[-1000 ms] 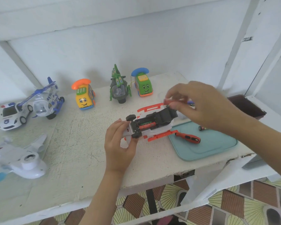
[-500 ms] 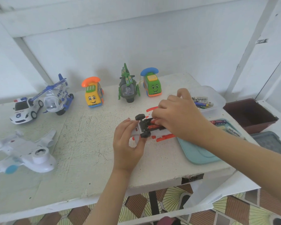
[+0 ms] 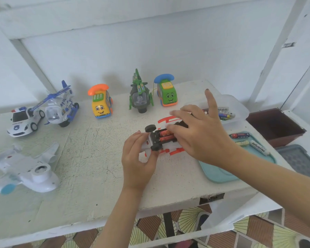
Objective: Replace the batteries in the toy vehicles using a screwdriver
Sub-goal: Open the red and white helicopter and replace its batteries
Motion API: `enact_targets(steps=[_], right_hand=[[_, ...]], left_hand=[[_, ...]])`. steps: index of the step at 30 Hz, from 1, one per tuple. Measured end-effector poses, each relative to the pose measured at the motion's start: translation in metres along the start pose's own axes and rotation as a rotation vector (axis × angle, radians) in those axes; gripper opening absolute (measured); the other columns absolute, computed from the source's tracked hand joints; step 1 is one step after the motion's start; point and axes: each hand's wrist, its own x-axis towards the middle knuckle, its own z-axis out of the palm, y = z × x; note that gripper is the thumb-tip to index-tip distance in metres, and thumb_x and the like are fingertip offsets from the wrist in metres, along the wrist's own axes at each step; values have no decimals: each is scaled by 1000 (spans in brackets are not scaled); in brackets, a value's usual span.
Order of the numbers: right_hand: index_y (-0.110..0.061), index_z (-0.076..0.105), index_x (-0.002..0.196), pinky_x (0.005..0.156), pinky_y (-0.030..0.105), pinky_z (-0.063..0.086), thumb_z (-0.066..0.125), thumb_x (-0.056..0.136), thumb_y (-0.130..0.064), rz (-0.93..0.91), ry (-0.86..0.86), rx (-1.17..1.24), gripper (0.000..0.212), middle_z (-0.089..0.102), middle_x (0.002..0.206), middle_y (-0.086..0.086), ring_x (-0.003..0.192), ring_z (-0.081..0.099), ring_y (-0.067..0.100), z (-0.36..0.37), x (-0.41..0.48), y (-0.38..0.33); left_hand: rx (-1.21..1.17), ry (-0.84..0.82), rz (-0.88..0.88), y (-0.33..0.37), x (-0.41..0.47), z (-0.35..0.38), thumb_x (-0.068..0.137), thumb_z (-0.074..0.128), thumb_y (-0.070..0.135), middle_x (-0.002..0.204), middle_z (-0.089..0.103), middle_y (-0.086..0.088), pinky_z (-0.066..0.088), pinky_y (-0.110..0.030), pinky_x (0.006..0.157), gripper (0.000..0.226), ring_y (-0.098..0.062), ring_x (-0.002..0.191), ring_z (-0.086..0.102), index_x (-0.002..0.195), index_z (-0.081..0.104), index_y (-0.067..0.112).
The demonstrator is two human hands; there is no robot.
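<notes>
Pressure is going onto the two red cylindrical batteries (image 3: 166,136) sitting in the open black bay of the white and red plastic toy vehicle (image 3: 155,140), which is lying belly up near the middle of the rough white painted table (image 3: 97,158). The left hand (image 3: 138,158) is pinching the toy's nose end between curled fingers and thumb, steadying it. The right hand (image 3: 200,135) is spreading over the bay, fingers stretched out and pressing down, one finger pointing upward. To my eye the cells are being seated, so each wants pushing flat against its spring with the ends facing correctly before any cover goes on. Spare cells are waiting on the flat teal plastic tray (image 3: 220,173) just beside. No screwdriver is showing.
</notes>
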Motion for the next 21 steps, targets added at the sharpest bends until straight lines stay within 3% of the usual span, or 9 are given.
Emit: enact_targets(steps=[3, 6, 15, 21], right_hand=[[-15, 72, 99, 111, 66, 12, 56, 86, -28, 94, -17, -7, 25, 53, 137, 14, 126, 44, 29, -6, -8, -8], [-13, 73, 96, 112, 63, 12, 55, 87, -32, 193, 1, 11, 28, 42, 147, 17, 135, 34, 30, -8, -21, -20], [-6, 65, 121, 112, 61, 14, 50, 85, -37, 348, -11, 88, 49, 19, 154, 25, 143, 18, 38, 7, -38, -39], [-11, 62, 127, 112, 59, 11, 45, 88, -36, 492, 0, 242, 49, 8, 156, 25, 144, 10, 38, 16, -36, -52]], left_hand=[[5, -5, 12, 1, 0, 0, 79, 70, 23, 113, 57, 0, 42, -23, 102, 40, -11, 113, 51, 109, 65, -3], [7, 7, 16, 3, 1, 0, 79, 71, 24, 112, 57, 1, 45, -26, 100, 40, -12, 111, 52, 108, 65, -3], [0, -16, -17, 2, 1, -1, 79, 70, 23, 113, 60, -4, 43, -25, 104, 41, -20, 115, 55, 108, 65, -5], [-21, -26, -29, 3, 0, -1, 80, 70, 24, 114, 61, -6, 43, -25, 103, 41, -18, 114, 56, 106, 64, -6]])
